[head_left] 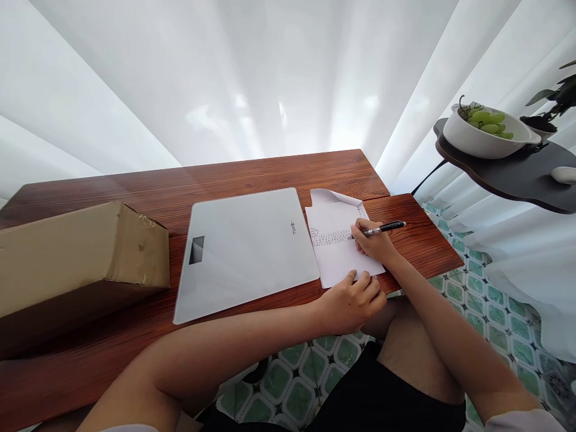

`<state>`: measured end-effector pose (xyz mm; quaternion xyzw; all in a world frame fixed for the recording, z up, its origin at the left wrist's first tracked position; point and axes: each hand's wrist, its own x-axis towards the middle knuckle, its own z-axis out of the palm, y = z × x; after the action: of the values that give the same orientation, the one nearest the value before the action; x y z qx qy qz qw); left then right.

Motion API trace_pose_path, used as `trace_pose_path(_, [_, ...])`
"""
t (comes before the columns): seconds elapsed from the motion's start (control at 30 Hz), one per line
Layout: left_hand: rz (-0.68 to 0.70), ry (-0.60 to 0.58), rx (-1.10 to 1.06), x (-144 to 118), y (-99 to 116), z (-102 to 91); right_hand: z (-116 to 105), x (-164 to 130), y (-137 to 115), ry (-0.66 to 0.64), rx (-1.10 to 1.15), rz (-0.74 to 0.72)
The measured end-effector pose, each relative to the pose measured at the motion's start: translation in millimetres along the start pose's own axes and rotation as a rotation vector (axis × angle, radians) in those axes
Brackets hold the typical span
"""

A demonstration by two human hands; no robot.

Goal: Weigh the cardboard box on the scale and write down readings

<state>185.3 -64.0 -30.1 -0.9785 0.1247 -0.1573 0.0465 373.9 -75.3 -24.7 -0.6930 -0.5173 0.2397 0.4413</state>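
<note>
My right hand [369, 237] is closed around a black and clear pen [382, 228]. Its tip meets a white sheet of paper [335, 264] at the rows of handwritten characters. One group of characters at the left is circled. At the top of the paper, a corner curls over. My left hand [355, 300] lies at the paper's near edge, its fingers bent and pressing the sheet at the table's edge; its thumb is hard to make out. A flat white scale [245, 252] with a dark display window touches or nearly touches the paper's left side.
A brown cardboard box [135, 252] stands left on the reddish wooden table [252, 171]. At the right, a dark raised shelf [508, 180] bears a white bowl [481, 138] of green grapes [490, 120] and a potted plant [542, 123]. White curtains [270, 72] hang behind.
</note>
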Motion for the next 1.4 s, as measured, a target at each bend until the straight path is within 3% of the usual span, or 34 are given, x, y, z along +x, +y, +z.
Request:
trace_pose_path(1.0, [0.005,0.031,-0.011,-1,-1,-1.0,3,0,5,0.026,0.025,0.031])
trace_pose_path(1.1, [0.004,0.032,-0.004,-1,-1,-1.2,1,0,3,0.094,0.022,0.012])
trace_pose_path(1.27, [0.011,0.02,0.004,-1,-1,-1.6,-15,6,-1,0.391,-0.184,-0.14])
trace_pose_path(1.4, [0.012,0.016,0.0,-1,-1,-2.2,-22,14,4,0.437,-0.235,-0.112])
